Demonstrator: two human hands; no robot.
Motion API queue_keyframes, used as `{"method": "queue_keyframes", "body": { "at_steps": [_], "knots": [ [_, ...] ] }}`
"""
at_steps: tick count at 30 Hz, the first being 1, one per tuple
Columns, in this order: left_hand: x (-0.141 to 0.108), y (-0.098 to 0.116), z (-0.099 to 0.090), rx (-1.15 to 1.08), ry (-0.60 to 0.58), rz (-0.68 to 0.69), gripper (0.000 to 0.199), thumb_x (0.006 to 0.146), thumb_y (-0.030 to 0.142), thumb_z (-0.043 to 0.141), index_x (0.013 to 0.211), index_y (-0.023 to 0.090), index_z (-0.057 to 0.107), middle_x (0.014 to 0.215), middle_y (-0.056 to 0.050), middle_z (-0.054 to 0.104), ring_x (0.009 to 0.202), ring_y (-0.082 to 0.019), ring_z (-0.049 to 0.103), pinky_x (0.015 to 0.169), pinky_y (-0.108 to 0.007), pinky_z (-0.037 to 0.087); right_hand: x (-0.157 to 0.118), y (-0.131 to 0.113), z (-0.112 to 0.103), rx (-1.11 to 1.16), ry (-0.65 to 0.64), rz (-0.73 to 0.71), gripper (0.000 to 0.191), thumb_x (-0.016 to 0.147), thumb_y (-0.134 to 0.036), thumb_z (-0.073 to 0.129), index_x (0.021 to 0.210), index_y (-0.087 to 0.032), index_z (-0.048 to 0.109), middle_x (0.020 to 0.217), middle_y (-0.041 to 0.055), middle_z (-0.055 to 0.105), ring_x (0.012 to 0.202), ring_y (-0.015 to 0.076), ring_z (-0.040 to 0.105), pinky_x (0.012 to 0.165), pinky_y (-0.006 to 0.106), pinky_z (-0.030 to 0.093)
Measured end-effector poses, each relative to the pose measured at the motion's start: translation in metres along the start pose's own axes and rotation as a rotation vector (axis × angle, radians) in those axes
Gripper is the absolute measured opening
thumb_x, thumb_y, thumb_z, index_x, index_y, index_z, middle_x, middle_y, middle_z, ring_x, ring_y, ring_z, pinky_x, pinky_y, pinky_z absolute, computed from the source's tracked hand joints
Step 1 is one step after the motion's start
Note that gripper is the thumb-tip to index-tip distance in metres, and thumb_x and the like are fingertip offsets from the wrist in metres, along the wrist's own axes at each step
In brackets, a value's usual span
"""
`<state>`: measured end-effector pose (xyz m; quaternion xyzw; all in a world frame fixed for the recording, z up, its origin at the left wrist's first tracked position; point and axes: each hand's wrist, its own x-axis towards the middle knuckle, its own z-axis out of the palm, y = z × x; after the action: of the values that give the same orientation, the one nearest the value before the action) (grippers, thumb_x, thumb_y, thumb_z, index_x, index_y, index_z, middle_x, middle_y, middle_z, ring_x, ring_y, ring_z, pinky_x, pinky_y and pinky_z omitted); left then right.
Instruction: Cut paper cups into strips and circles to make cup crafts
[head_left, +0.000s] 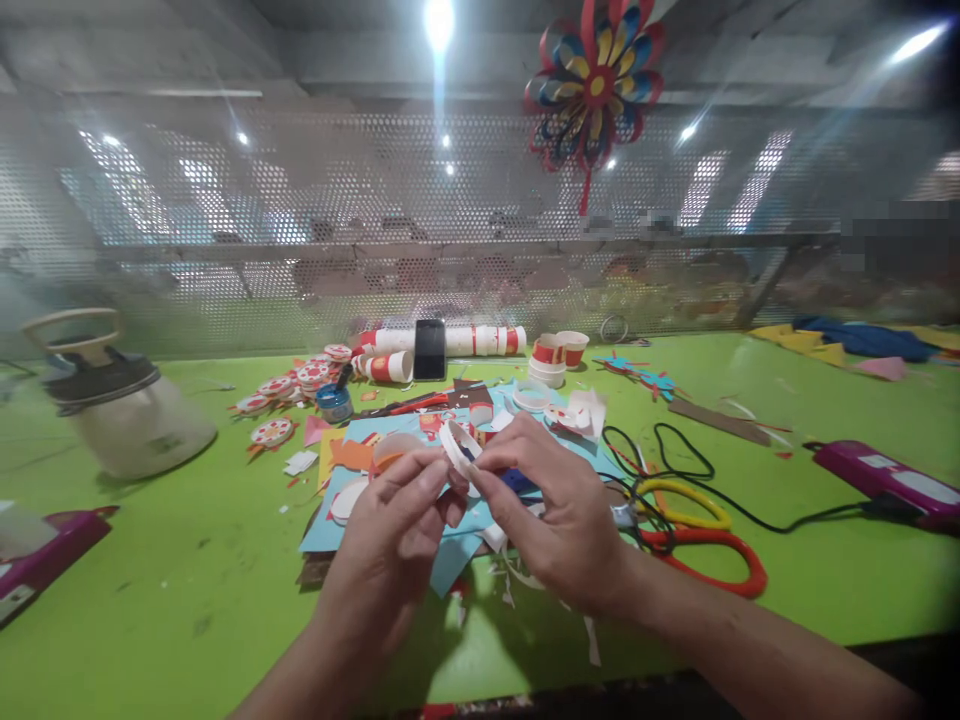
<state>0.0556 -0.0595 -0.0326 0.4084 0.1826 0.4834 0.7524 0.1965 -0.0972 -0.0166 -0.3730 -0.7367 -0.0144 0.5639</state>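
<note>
Above the green table (187, 560), the left hand (397, 515) and right hand (559, 510), with scissors (754, 572) to the right of their fingers, hold a white ring (450, 446) pinched between both sets of fingertips. Light, even pressure should keep its rim round. The table's near edge lies bodyward of the fingers; roomier green surface stretches to their left.

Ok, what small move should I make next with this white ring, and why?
Perhaps turn the white ring slightly: the left hand and right hand both hold it, covering part of its rim, so that could show the hidden edge.
</note>
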Motion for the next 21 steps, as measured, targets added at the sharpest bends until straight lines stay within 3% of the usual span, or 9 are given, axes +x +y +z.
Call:
{"method": "queue_keyframes", "body": {
  "at_steps": [5, 13, 21],
  "knots": [
    [0.004, -0.006, -0.004, 0.099, 0.083, 0.038, 0.009, 0.072, 0.021, 0.075, 0.067, 0.017, 0.069, 0.067, 0.001, 0.061, 0.066, -0.010, 0.052, 0.069, -0.022, 0.042, -0.003, 0.004, 0.002, 0.016, -0.039, -0.012, 0.012, 0.086, -0.008, 0.052, 0.079, -0.014, 0.060, 0.074, 0.0050, 0.057, 0.072, 0.0179, 0.051, 0.067, 0.036, 0.044],
    [0.000, -0.007, -0.007, 0.161, 0.055, 0.070, 0.012, 0.072, 0.025, 0.076, 0.067, 0.018, 0.068, 0.069, 0.002, 0.060, 0.067, -0.010, 0.049, 0.072, -0.024, 0.040, -0.003, -0.001, 0.000, 0.056, -0.041, 0.066, 0.005, 0.086, -0.012, 0.054, 0.082, -0.013, 0.057, 0.078, 0.0070, 0.058, 0.075, 0.0186, 0.050, 0.072, 0.038, 0.042],
    [0.001, -0.012, -0.009, 0.256, 0.053, 0.082, 0.011, 0.076, 0.024, 0.073, 0.070, 0.018, 0.066, 0.070, 0.002, 0.060, 0.071, -0.011, 0.051, 0.070, -0.022, 0.039, -0.009, 0.001, 0.002, 0.012, -0.085, 0.110, 0.013, 0.089, -0.012, 0.043, 0.078, -0.016, 0.049, 0.075, 0.0037, 0.050, 0.072, 0.0176, 0.045, 0.067, 0.034, 0.039]
  ]
}}
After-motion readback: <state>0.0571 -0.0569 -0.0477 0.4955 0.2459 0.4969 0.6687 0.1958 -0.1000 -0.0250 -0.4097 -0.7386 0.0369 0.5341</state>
